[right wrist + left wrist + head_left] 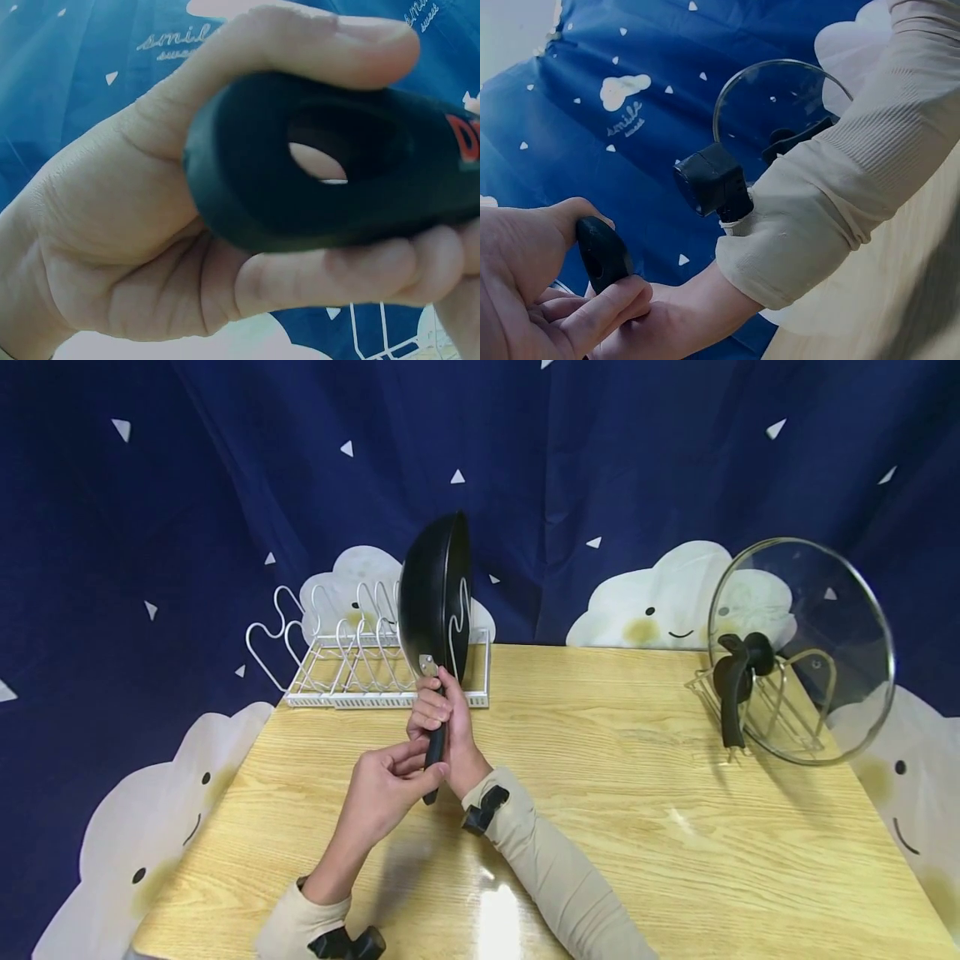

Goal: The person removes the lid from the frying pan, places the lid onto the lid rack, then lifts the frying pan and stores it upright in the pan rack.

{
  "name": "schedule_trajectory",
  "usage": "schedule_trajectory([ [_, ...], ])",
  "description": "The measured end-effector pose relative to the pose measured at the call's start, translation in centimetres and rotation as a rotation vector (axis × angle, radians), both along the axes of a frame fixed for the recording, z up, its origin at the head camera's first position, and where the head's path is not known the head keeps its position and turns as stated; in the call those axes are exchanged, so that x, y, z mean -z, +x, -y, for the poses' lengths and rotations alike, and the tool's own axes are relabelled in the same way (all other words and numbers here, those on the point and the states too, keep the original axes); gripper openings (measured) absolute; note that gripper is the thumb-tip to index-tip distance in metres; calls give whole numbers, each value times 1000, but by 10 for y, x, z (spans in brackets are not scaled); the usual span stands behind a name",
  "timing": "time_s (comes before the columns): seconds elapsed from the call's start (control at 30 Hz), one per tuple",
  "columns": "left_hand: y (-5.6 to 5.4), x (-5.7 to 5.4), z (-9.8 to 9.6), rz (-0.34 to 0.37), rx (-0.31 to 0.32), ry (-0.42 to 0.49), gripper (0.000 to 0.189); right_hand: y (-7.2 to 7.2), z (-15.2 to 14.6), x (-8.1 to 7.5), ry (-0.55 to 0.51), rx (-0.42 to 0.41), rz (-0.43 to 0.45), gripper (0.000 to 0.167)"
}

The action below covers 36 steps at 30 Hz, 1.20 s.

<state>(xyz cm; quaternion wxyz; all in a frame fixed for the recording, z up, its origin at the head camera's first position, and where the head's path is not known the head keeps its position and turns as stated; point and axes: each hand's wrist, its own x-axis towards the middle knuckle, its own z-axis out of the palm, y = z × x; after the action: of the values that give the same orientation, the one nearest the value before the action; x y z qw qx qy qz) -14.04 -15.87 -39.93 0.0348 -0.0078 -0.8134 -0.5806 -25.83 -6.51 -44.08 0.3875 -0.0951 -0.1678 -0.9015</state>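
Note:
A deep black frying pan (427, 593) stands on its edge at the right end of a white wire rack (390, 700), with a wire loop of the rack against its open side. My right hand (455, 718) grips the pan's black handle (435, 747) close to the metal bracket. Lower down, my left hand (386, 789) pinches the same handle near its end between thumb and fingers. The handle's end with its hanging hole (247, 172) shows large in the right wrist view. In the left wrist view, the handle tip (604, 251) sits between thumb and fingers.
A large glass lid (817, 610) with a black knob and handle (731, 693) leans upright in a small wire rack (780, 702) at the right. The white rack's other loops (300, 627) extend leftward. Behind the wooden table (600, 760) hangs a dark blue curtain (510, 443).

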Motion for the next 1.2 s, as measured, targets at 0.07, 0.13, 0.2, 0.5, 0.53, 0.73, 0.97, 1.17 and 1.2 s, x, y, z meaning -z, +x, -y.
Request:
schedule_trajectory([
  [0.07, 0, 4, 1, 5, 2, 3, 42, 0, 0, 2, 27, 1, -3, 43],
  [0.13, 0, 7, 2, 3, 8, 9, 43, 0, 0, 4, 55, -2, -2, 43],
  [0.2, -1, 9, 2, 3, 20, 17, 45, -1, 0, 6, 87, 7, -12, 43],
  [0.5, -2, 17, 1, 2, 47, 64, 47, -3, -2, 16, 120, 32, -82, 40],
  [0.53, -3, 18, 1, 4, 46, 62, 46, -3, -3, 17, 120, 31, -88, 40],
  [0.73, -4, 18, 0, 11, 60, 33, 41, -4, -9, 21, 193, 48, -159, 38],
  [0.97, -2, 16, 2, 69, 67, 29, 39, -6, -23, 20, 505, 99, -229, 48],
  [1.17, -2, 14, 4, 44, 22, -79, 39, -10, -40, 23, 722, 139, -330, 53],
  [1.2, -2, 14, 5, 31, 13, -102, 39, -11, -44, 23, 772, 155, -358, 54],
])
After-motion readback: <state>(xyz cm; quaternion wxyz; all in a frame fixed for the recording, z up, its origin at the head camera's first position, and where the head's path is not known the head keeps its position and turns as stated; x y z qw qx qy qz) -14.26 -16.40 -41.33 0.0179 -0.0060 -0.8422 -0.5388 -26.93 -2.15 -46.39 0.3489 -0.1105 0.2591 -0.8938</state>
